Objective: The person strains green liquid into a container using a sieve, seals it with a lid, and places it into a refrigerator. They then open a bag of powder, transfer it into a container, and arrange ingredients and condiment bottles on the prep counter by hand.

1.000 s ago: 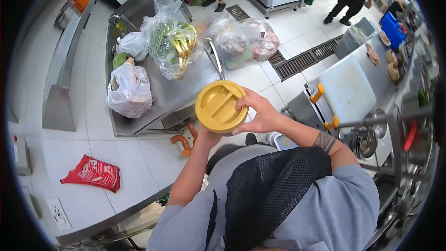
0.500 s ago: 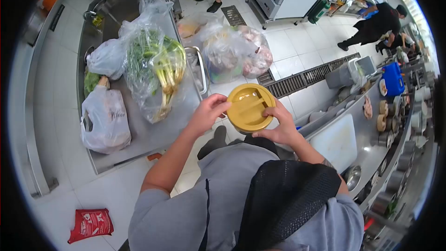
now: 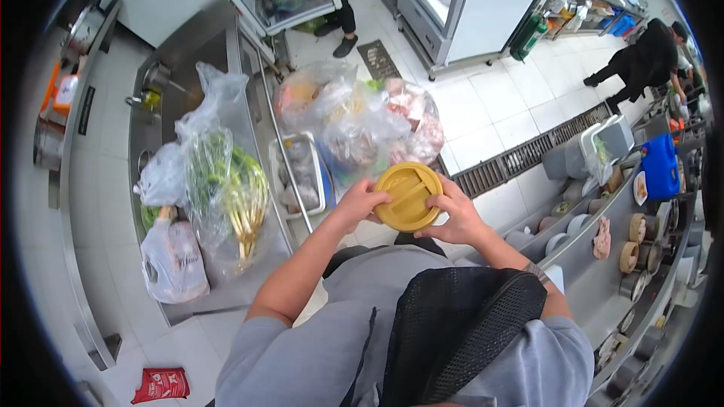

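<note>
A round yellow lidded container [image 3: 408,197], with a bar across its recessed top, is held in front of my body by both hands. On its left side, my left hand [image 3: 357,205] grips the rim with thumb and fingers. My right hand [image 3: 455,215] has its thumb on the top's right edge and its fingers around the side. What lies under the lid is hidden. Beyond it, clear plastic bags [image 3: 369,120] with pinkish contents sit near a white bin [image 3: 303,175].
Left, a steel sink counter [image 3: 226,298] bears bagged green onions [image 3: 234,196] and a white bag [image 3: 173,260]. A red packet [image 3: 162,384] lies lower left. A counter with bowls and a blue jug [image 3: 661,167] runs along the right. Two people stand upper right; another is behind a glass door.
My left hand has moved from beneath the container to its left side. The view has shifted, bringing the bagged goods and right counter into different positions. The person at upper right has moved farther right.
</note>
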`<action>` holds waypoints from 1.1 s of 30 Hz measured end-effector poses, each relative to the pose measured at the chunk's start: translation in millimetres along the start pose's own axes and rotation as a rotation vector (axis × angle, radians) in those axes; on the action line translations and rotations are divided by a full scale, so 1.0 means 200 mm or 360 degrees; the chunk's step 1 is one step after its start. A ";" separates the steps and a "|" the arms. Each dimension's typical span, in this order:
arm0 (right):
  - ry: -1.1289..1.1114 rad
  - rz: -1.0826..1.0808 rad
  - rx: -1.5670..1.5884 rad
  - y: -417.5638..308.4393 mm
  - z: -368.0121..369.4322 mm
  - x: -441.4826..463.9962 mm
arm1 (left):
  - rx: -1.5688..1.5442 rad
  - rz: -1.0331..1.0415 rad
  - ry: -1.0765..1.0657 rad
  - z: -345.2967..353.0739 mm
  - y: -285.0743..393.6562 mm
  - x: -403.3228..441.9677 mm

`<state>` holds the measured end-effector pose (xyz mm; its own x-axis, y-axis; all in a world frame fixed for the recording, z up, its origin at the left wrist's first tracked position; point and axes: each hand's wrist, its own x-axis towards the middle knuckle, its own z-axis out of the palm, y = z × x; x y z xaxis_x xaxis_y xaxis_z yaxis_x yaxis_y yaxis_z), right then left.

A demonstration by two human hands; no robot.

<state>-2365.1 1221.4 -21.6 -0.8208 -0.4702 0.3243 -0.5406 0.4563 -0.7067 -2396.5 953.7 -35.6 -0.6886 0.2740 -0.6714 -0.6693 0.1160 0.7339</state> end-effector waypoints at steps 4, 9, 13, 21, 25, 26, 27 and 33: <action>-0.0142 -0.0055 0.0109 0.15 -0.20 0.22 | -0.0091 -0.0031 0.0069 0.06 0.21 0.16; -0.0050 -0.0045 0.0114 0.33 -0.35 0.41 | -0.0132 0.0035 -0.0109 0.04 0.47 0.42; 0.0035 0.0015 0.0056 0.46 -0.46 0.54 | 0.0194 0.0271 -0.0184 0.02 0.63 0.77; 0.0415 0.0479 0.0186 0.88 -0.75 0.65 | 0.1152 0.1635 -0.0527 0.17 1.11 1.03; 0.0355 0.0571 0.0327 1.17 -1.01 0.82 | 0.1164 0.1586 -0.0382 0.35 1.30 1.33; 0.0300 0.0548 0.0299 1.25 -1.08 0.88 | 0.0982 0.1463 -0.0419 0.39 1.33 1.42; 0.0320 0.0382 0.0281 1.34 -1.14 0.96 | 0.0803 0.1361 -0.0443 0.43 1.43 1.52; 0.0097 0.0025 0.0455 1.64 -1.62 1.48 | 0.0917 0.1434 -0.0148 0.49 1.97 1.72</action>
<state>-2845.6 1476.6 45.6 -0.8429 -0.4144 0.3431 -0.4610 0.2276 -0.8577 -2869.1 1187.8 33.3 -0.8228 0.5522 0.1346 0.3240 0.2611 0.9093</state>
